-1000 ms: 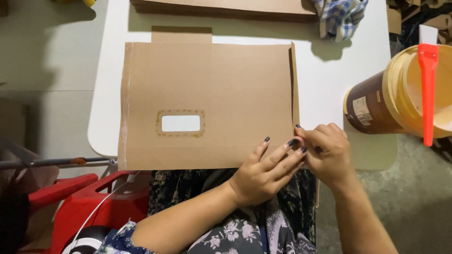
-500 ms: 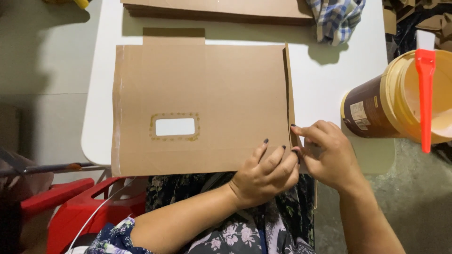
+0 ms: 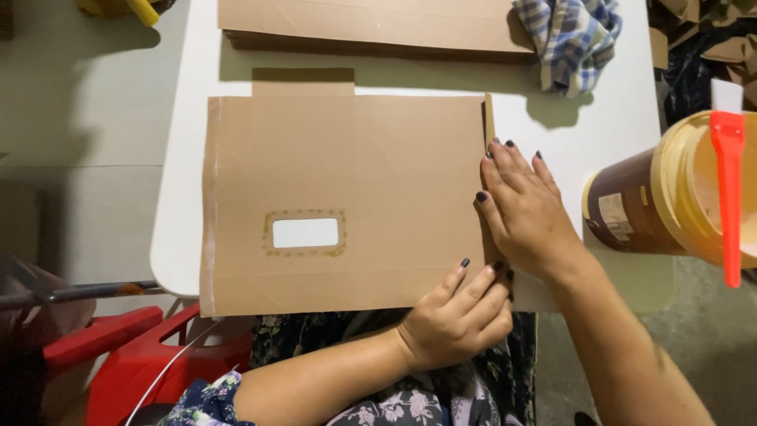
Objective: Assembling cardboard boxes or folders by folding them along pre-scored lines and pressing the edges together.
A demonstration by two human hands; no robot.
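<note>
A large brown paper sheet [image 3: 355, 181] with a small rectangular window lies flat on the white table [image 3: 607, 134]. My left hand [image 3: 461, 315] presses its fingertips on the sheet's near right corner. My right hand [image 3: 524, 209] lies flat, fingers spread, along the sheet's right edge, where a narrow flap [image 3: 489, 118] is folded over. Neither hand grips anything; both press the paper down.
A stack of brown sheets [image 3: 378, 24] lies at the table's far edge beside a checked cloth [image 3: 572, 35]. At the right stands a tub of glue [image 3: 670, 197] with a red-handled brush [image 3: 729, 181]. A red plastic stool [image 3: 126, 347] is at lower left.
My right hand has slid away from me along the folded right edge, from the near corner to mid-edge. My left hand stays at the near corner.
</note>
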